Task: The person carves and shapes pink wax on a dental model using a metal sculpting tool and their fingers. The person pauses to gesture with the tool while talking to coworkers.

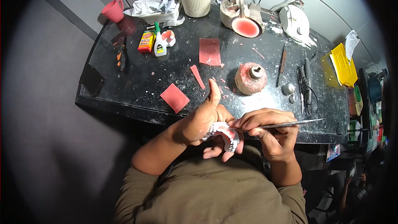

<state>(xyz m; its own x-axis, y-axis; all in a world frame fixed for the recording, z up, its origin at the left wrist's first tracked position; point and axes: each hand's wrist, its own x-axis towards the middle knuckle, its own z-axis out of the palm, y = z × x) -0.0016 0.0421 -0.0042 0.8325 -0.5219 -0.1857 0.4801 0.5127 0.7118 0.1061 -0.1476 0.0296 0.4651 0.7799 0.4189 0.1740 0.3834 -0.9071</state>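
Close to my body, my left hand [209, 120] holds a white dental cast [231, 144] from beneath, its thumb raised away from it. Pink wax [227, 132] lines the inner side of the teeth. My right hand [271, 132] grips a thin metal wax carver [286, 124] like a pen, one end reaching over the cast. Whether that tip touches the wax is hard to make out. Ahead on the bench are a pink wax sheet [175, 98], a narrow wax strip [197, 77] and a larger wax sheet [209, 52].
A wax-covered burner [251, 78] stands ahead of my hands on the black bench [137, 89]. On the right lie a knife [282, 67] and a corded handpiece [307, 81]. Leftward are a glue bottle [160, 45], a box [146, 41] and another cast [168, 38].
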